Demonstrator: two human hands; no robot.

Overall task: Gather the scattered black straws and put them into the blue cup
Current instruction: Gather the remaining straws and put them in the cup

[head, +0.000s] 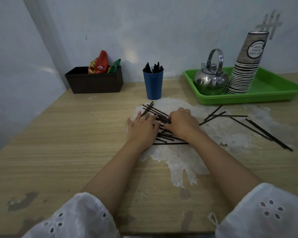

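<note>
hands | our left hand [143,127] presses flat, fingers spread, on the black straws [163,119]; right hand [181,124] curls round a bundle | blue cup [153,83] just behind | risk: crossed straws may snag and slip free on lifting

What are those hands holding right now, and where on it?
The right hand pinches a few black straws near one end; the left hand only presses them.
</note>
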